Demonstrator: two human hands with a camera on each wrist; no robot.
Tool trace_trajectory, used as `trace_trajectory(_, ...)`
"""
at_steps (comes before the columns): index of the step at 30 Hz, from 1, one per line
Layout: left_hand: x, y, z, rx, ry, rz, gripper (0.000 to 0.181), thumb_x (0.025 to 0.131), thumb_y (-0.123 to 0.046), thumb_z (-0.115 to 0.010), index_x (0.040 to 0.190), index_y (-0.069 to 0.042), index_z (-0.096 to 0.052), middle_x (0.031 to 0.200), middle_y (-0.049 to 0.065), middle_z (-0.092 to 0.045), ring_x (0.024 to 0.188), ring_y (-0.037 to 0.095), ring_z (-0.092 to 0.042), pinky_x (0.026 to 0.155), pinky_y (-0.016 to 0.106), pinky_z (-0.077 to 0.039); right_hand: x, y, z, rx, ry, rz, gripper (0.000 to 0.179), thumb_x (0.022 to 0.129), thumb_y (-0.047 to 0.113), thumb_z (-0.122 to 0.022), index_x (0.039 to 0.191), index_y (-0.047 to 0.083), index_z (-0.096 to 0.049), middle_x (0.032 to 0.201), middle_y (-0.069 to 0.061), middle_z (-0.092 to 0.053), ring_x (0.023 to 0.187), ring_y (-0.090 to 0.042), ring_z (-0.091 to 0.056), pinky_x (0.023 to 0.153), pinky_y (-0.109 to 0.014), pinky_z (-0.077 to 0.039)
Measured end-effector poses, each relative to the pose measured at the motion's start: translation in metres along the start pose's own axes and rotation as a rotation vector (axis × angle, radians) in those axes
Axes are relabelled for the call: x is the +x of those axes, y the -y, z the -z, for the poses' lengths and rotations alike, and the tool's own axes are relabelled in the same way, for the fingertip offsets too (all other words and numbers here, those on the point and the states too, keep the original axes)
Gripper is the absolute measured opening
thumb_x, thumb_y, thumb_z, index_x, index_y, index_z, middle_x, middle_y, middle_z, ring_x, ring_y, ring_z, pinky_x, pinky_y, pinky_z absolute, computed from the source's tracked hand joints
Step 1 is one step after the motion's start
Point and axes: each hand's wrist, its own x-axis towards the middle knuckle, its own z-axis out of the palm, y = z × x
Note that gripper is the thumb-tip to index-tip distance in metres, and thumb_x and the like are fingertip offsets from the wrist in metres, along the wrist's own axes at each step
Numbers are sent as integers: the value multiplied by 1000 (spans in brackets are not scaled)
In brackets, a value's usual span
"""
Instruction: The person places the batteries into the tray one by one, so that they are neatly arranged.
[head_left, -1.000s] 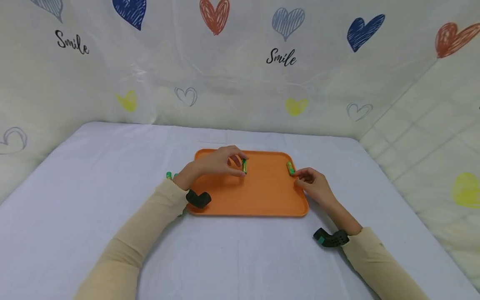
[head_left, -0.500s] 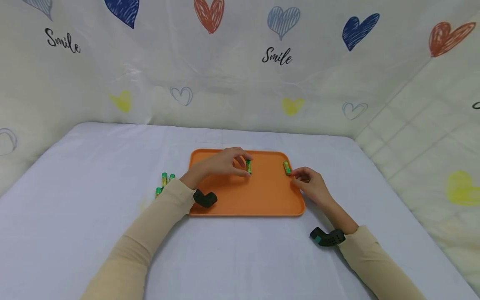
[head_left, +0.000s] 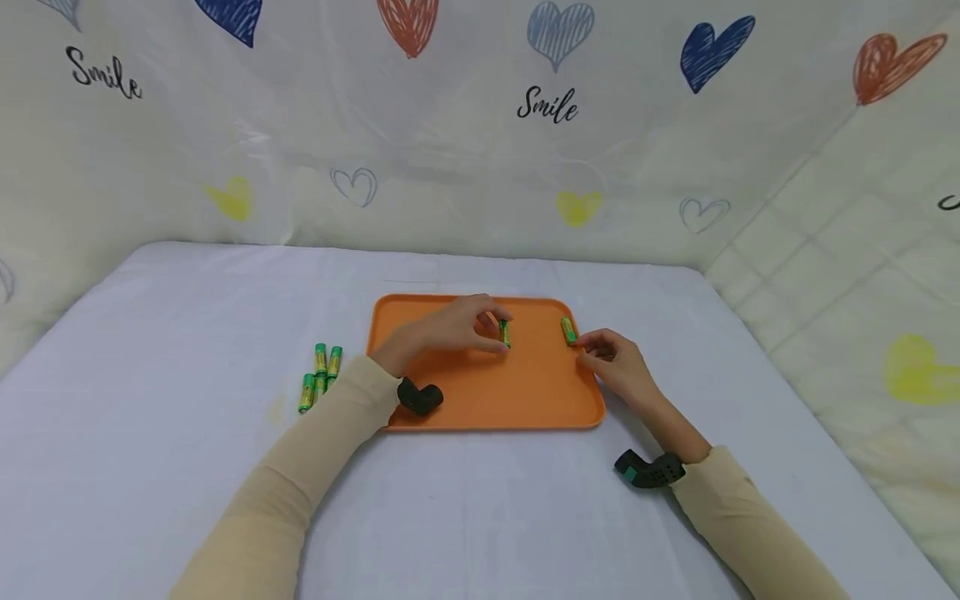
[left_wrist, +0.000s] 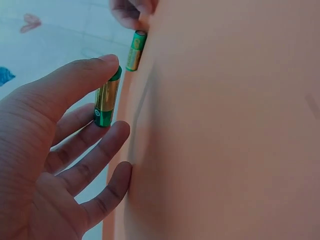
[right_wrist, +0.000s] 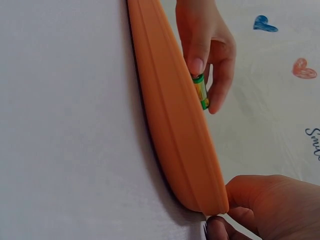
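Observation:
My left hand [head_left: 450,327] pinches a green and gold battery [left_wrist: 106,97] between thumb and fingers, above the orange tray [head_left: 480,400]. Its other fingers spread loosely below the battery in the left wrist view. A second battery [head_left: 568,331] lies inside the tray along its right rim. Right beside that battery, my right hand [head_left: 622,362] holds the tray's right edge, its fingertips at the rim. The right wrist view shows that hand [right_wrist: 275,207] at the tray's corner, with part of the fingers hidden behind the wall.
Several more green batteries [head_left: 320,358] stand or lie grouped on the white tablecloth [head_left: 150,375] left of the tray, partly covered by the left sleeve [head_left: 300,475]. Behind the table hangs a white backdrop [head_left: 450,125] printed with hearts.
My left hand has moved right over the tray with its battery, and more of the batteries at the left shows. The right hand keeps its place; the whole view has shifted slightly.

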Motion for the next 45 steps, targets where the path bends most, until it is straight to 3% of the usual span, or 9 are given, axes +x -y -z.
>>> trace_trajectory(20, 28, -7, -17, 39, -29, -10, 53, 87, -29, -75, 131, -5, -57, 118, 5, -56, 104, 15, -59, 89, 26, -49, 1, -1, -1, 11, -5, 3, 27, 90, 4, -62, 115, -5, -62, 103, -16, -60, 86, -16, -53, 70, -13, -45)
trace_trajectory(29, 41, -12, -29, -5, -26, -50, 53, 85, -28, -77, 130, -6, -59, 119, 3, -62, 101, 13, -62, 87, 25, -50, -1, 2, -1, 20, 1, -3, 29, 91, 4, -63, 117, -6, -61, 109, -21, -61, 87, -15, -53, 72, -12, -44)
trace_trajectory(38, 55, -16, -42, -50, -29, -120, 36, 87, -21, -76, 118, -7, -67, 110, 3, -65, 96, 14, -63, 79, 23, -52, 1, 2, -2, 41, 6, 16, 31, 90, 5, -64, 119, -7, -61, 110, -22, -61, 89, -16, -54, 73, -12, -44)
trace_trajectory(45, 67, -15, -51, -95, -72, -85, 37, 88, -21, -75, 121, -8, -65, 113, 3, -63, 96, 13, -63, 82, 22, -51, 0, -1, 0, 35, -8, 12, 29, 90, 4, -63, 116, -6, -61, 108, -21, -62, 87, -17, -54, 73, -13, -45)
